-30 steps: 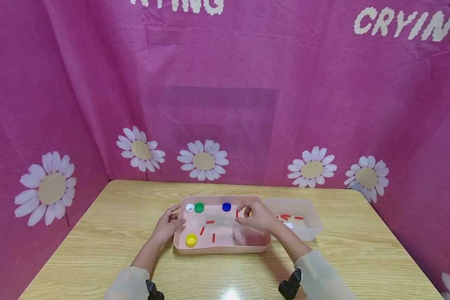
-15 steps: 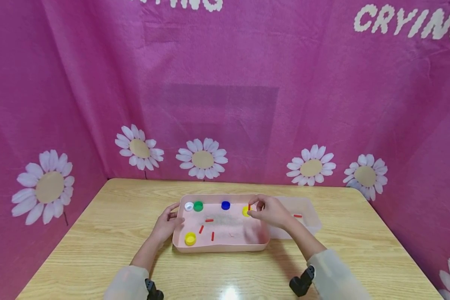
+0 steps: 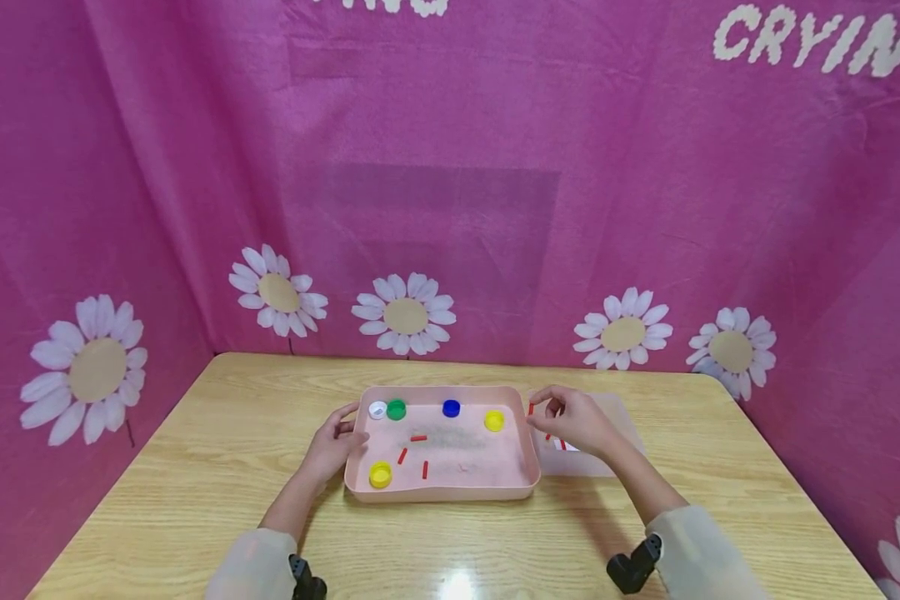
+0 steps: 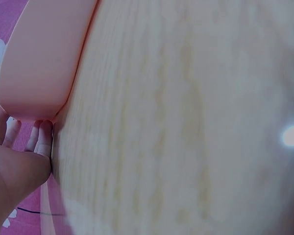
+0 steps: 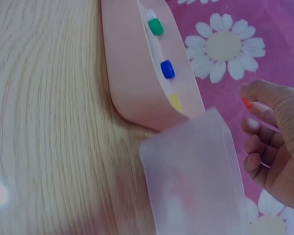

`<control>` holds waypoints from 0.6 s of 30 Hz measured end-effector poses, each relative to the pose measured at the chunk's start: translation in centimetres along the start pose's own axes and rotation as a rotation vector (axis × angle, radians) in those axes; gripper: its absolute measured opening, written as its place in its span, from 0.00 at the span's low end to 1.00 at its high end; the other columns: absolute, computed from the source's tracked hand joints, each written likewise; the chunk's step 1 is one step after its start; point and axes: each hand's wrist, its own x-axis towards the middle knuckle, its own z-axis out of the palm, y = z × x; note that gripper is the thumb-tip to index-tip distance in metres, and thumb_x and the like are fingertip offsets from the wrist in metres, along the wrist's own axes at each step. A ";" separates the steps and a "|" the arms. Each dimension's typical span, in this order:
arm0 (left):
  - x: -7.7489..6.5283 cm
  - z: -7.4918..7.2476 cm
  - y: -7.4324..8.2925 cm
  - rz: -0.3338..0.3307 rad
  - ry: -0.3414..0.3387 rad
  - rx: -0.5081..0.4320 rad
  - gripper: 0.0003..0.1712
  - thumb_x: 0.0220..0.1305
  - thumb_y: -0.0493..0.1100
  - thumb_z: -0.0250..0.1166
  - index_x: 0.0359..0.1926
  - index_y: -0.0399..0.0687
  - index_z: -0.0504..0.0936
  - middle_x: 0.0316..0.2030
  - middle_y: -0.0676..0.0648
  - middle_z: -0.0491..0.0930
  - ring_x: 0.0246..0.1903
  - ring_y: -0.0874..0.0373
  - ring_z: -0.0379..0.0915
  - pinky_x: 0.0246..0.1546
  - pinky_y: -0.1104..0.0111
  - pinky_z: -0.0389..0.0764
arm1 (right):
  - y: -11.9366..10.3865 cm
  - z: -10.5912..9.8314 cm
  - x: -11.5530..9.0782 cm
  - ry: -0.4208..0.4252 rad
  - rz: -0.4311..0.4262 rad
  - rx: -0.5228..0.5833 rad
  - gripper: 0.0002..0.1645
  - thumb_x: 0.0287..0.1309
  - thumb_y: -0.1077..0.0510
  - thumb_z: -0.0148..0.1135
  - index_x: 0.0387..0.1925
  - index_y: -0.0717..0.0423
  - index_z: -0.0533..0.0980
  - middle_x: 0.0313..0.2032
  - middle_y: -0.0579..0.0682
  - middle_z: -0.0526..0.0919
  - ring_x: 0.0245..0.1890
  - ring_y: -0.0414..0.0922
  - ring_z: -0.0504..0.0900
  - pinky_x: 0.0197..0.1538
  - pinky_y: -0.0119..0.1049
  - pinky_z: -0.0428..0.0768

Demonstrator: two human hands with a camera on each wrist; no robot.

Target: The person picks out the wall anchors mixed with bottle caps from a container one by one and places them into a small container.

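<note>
My left hand grips the left end of a pink tray, thumb over the rim and fingers outside. In the left wrist view the fingers touch the tray's end wall. My right hand pinches a small red stick between thumb and fingertips, above the border between the tray and a translucent bin. The stick's tip also shows in the right wrist view. In the tray stand a white cap, a green cap, a blue cap and two yellow caps. Three red sticks lie loose.
The bin stands against the tray's right side, holding more red sticks and a white piece; the right hand partly hides them. Both containers rest on a wooden table. A magenta flowered curtain hangs behind and at both sides.
My right hand has moved right with the red stick, from above the tray past the far yellow cap to the bin's edge. The left hand keeps its place on the tray.
</note>
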 end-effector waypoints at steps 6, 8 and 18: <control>0.1 0.0 0.0 0.004 0.004 0.004 0.33 0.62 0.36 0.58 0.68 0.48 0.61 0.54 0.34 0.70 0.47 0.50 0.71 0.47 0.66 0.78 | 1.5 -1.3 -0.8 0.025 0.032 -0.009 0.18 0.51 0.53 0.67 0.42 0.59 0.77 0.22 0.47 0.73 0.21 0.38 0.68 0.21 0.29 0.68; 0.1 0.0 0.0 0.005 0.003 0.006 0.33 0.62 0.37 0.58 0.68 0.48 0.61 0.54 0.34 0.70 0.48 0.50 0.71 0.47 0.65 0.78 | 2.1 -1.7 -1.1 0.035 0.038 -0.008 0.19 0.50 0.54 0.68 0.42 0.60 0.77 0.22 0.47 0.73 0.20 0.37 0.68 0.21 0.29 0.67; 0.0 0.1 0.1 -0.002 0.002 0.013 0.33 0.62 0.36 0.57 0.68 0.49 0.60 0.54 0.34 0.70 0.48 0.50 0.71 0.47 0.66 0.78 | 4.4 -3.2 -2.2 0.064 0.078 -0.029 0.19 0.52 0.55 0.66 0.42 0.63 0.76 0.23 0.49 0.73 0.22 0.37 0.68 0.24 0.29 0.67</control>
